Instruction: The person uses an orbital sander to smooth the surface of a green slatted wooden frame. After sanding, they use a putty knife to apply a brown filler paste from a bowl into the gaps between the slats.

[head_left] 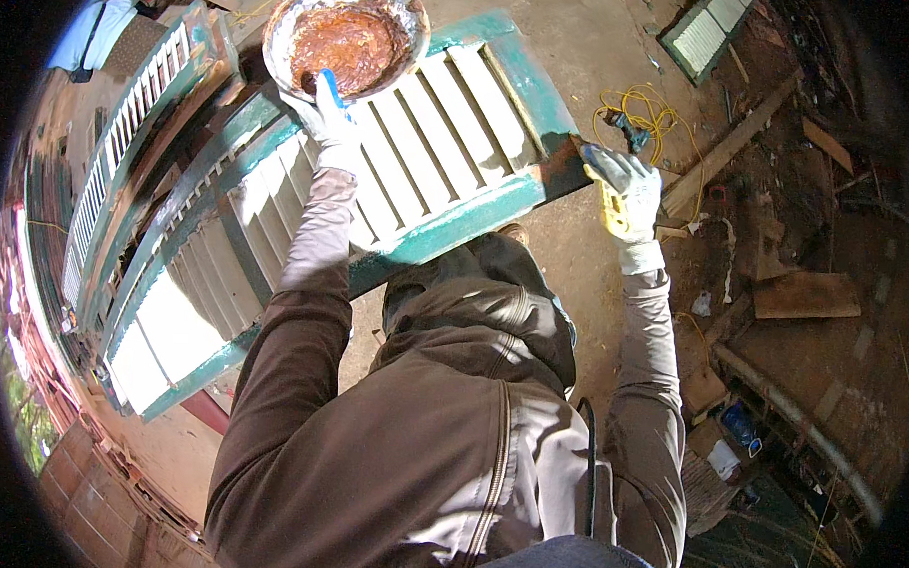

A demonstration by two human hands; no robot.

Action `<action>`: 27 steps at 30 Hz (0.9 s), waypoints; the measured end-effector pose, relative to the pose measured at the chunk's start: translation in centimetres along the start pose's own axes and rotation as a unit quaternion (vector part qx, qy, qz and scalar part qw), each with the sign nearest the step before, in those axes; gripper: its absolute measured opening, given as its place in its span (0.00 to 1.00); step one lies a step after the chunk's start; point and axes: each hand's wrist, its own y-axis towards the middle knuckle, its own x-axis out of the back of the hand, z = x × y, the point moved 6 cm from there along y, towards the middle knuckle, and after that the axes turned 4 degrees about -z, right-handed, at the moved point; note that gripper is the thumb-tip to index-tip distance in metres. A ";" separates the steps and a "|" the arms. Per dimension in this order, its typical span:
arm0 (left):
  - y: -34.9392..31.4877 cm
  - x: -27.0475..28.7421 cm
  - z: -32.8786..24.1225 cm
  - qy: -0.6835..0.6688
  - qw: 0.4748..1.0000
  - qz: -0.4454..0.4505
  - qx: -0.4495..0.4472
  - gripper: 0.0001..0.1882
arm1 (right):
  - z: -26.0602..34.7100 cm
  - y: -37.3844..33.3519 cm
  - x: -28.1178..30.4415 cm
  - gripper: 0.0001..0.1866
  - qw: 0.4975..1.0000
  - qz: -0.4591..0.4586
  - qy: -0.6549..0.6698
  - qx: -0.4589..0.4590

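A round metal bowl (pixel 345 38) is being held up at the far left by the left hand (pixel 330 114), gloved in pale grey. The bowl's rim is being gripped from below, the fingers curled against it with a blue strip showing at the thumb. The bowl is looking battered and smeared, its inside being coated with thick reddish-brown paste that is lying in rough swirls, heaped toward the middle.

Just beneath it, a louvred shutter (pixel 398 172) is being propped at a slant, its slats whitish and its frame showing worn teal paint with bare brown patches. The shutter's right end is being touched by the gloved right hand (pixel 626 195); the fingers are closed around a yellow-handled tool (pixel 611 215), though the tool's working end cannot be made out.

More shutters (pixel 140 123) are being stacked to the left. A yellow cord (pixel 649 109) is lying coiled on the dirt floor (pixel 593 48) far right, near scrap boards (pixel 807 294).
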 end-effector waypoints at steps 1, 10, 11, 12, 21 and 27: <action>0.1 -0.3 0.0 -0.005 1.000 -0.004 -0.006 0.43 | 0.0 -0.6 -1.3 0.22 0.998 0.051 -0.023 -0.006; -0.3 0.7 -0.7 0.095 0.994 -0.041 -0.031 0.47 | 0.3 -0.7 0.5 0.22 0.998 0.023 0.052 0.029; -0.4 0.6 -0.8 0.139 0.989 -0.041 -0.018 0.51 | 0.0 0.6 0.4 0.22 0.997 -0.003 0.083 0.008; -0.9 0.3 -0.9 0.123 0.991 -0.040 -0.023 0.52 | 0.2 0.4 -0.2 0.21 0.999 0.005 0.031 0.018; -2.8 -1.6 -4.6 0.083 0.996 0.004 0.012 0.47 | 1.4 7.6 -0.2 0.22 0.986 -0.045 0.126 0.102; -2.4 -1.3 -3.1 0.147 0.988 0.004 -0.045 0.45 | 0.4 17.5 -7.4 0.19 0.984 -0.005 0.006 0.176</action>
